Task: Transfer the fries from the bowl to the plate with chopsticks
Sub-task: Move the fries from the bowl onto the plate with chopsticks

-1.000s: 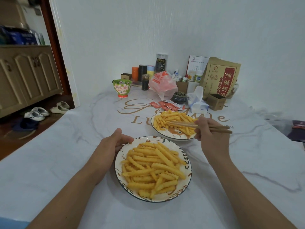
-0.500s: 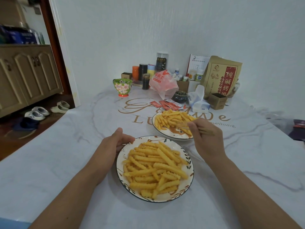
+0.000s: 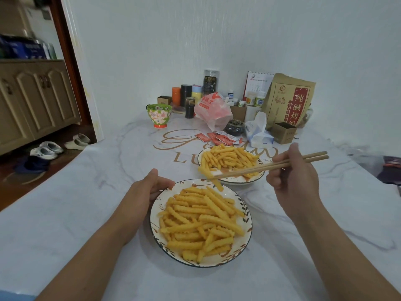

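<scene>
Two dishes of crinkle-cut fries stand on the marble table. The nearer leaf-rimmed dish (image 3: 247, 216) holds a big heap of fries (image 3: 201, 218). Behind it, the white dish (image 3: 245, 182) holds more fries (image 3: 227, 158). My right hand (image 3: 293, 183) grips wooden chopsticks (image 3: 260, 168) that point left. Their tips pinch one fry (image 3: 204, 170), which hangs tilted in the air over the gap between the dishes, its lower end above the near dish's far rim. My left hand (image 3: 149, 187) holds the near dish's left rim, thumb on the edge.
Against the back wall stand a green floral cup (image 3: 159, 115), a red-and-white plastic bag (image 3: 213, 110), ketchup sachets (image 3: 219, 137), a tissue pack (image 3: 258, 133), a small box (image 3: 284, 132) and a brown paper bag (image 3: 288, 101). A dark object (image 3: 390, 168) lies at the right edge.
My right hand rose from the far dish and drew back to the right. The chopsticks now carry one fry out over the near dish's far rim. My left hand stayed put.
</scene>
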{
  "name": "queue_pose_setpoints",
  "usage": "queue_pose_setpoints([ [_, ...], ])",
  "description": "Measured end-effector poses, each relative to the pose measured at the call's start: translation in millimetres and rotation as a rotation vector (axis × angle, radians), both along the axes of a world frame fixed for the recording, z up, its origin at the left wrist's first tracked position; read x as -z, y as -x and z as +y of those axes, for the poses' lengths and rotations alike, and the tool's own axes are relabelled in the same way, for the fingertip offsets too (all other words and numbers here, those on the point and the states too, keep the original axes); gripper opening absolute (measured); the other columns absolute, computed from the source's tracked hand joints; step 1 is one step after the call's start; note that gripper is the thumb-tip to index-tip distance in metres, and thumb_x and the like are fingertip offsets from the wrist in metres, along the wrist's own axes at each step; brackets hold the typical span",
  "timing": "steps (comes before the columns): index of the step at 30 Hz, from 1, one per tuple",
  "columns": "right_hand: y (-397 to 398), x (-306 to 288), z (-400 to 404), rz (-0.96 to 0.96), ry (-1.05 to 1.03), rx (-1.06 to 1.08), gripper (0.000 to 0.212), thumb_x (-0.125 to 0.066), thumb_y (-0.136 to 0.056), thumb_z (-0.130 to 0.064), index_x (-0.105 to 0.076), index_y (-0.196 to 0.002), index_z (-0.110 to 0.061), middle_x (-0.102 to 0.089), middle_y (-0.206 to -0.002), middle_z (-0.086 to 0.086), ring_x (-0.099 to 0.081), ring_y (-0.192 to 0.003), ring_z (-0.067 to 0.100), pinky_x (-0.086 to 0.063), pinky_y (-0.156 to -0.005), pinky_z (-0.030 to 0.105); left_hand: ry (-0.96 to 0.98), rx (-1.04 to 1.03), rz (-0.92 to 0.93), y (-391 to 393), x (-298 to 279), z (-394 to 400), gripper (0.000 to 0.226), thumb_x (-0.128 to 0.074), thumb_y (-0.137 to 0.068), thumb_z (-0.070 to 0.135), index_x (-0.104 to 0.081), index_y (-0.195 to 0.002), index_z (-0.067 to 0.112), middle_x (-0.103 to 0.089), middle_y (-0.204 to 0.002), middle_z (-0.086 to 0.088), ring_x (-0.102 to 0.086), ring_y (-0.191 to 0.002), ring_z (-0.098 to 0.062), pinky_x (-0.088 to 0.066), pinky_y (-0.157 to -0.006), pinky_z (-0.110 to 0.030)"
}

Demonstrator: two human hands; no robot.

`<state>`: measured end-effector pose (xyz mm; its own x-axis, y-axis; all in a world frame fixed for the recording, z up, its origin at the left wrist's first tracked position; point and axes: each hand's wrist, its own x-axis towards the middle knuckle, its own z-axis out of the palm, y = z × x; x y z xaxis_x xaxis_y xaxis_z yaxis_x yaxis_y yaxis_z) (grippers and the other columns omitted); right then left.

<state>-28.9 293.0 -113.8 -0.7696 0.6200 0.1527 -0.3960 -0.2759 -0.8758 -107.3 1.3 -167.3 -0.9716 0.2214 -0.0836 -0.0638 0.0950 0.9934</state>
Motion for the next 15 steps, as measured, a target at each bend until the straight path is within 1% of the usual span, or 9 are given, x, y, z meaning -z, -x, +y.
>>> queue_pose_setpoints([
  [2,-1,-1,-5,-0.007,0.001,-0.121,0.054,-0.048,-0.105,-0.037,-0.06,-0.06,-0.009,-0.043,-0.055,0.005,-0.038,-0.045,0.014,-0.028,-0.039,0.022,-0.006,-0.002,0.002,0,0,0,0.063,-0.028,-0.11,0.05,-0.082,-0.096,0.02,-0.081,-0.105,0.002,-0.074,-0.107,-0.02,-0.046,-0.112,-0.052],
  [4,-1,0,-11,-0.039,-0.066,-0.192,0.053,-0.052,-0.102,-0.036,-0.061,-0.057,-0.01,-0.044,-0.055,0.006,-0.04,-0.044,0.014,-0.029,-0.037,0.022,-0.007,-0.003,0.004,1,0,0,0.064,-0.028,-0.11,0.05,-0.083,-0.095,0.021,-0.081,-0.106,0.003,-0.073,-0.108,-0.02,-0.046,-0.112,-0.052],
  [7,-1,0,-14,-0.064,-0.156,-0.183,0.047,-0.055,-0.102,-0.031,-0.064,-0.063,-0.007,-0.047,-0.056,0.009,-0.041,-0.044,0.015,-0.031,-0.038,0.023,-0.006,-0.003,-0.002,1,0,0,0.064,-0.028,-0.109,0.051,-0.083,-0.092,0.024,-0.081,-0.107,0.003,-0.073,-0.109,-0.021,-0.045,-0.113,-0.052],
  [11,4,1,-4,-0.034,-0.011,-0.008,0.041,-0.052,-0.105,-0.032,-0.065,-0.074,-0.008,-0.053,-0.059,0.004,-0.046,-0.051,0.013,-0.037,-0.045,0.022,-0.009,-0.01,-0.005,1,0,0,0.064,-0.028,-0.11,0.05,-0.083,-0.093,0.022,-0.081,-0.105,0.003,-0.074,-0.108,-0.021,-0.046,-0.112,-0.052],
  [12,5,4,0,-0.041,-0.024,0.06,0.04,-0.052,-0.105,-0.033,-0.066,-0.077,-0.008,-0.055,-0.06,0.003,-0.048,-0.053,0.013,-0.039,-0.047,0.022,-0.008,-0.011,-0.003,0,-1,0,0.064,-0.028,-0.11,0.05,-0.083,-0.093,0.022,-0.081,-0.105,0.003,-0.074,-0.108,-0.02,-0.046,-0.112,-0.051],
  [13,6,7,3,-0.063,-0.091,0.137,0.039,-0.052,-0.105,-0.034,-0.067,-0.08,-0.008,-0.056,-0.06,0.003,-0.049,-0.053,0.014,-0.041,-0.049,0.024,-0.007,-0.013,-0.001,0,-1,0,0.064,-0.028,-0.11,0.05,-0.083,-0.095,0.021,-0.081,-0.105,0.003,-0.074,-0.107,-0.02,-0.046,-0.112,-0.051],
  [15,7,15,5,-0.116,-0.326,0.28,0.037,-0.052,-0.105,-0.035,-0.068,-0.082,-0.011,-0.058,-0.059,0.003,-0.052,-0.053,0.015,-0.044,-0.051,0.029,-0.005,-0.018,0.001,-1,-2,1,0.063,-0.028,-0.11,0.049,-0.082,-0.098,0.019,-0.081,-0.104,0.003,-0.074,-0.106,-0.02,-0.048,-0.11,-0.05],
])
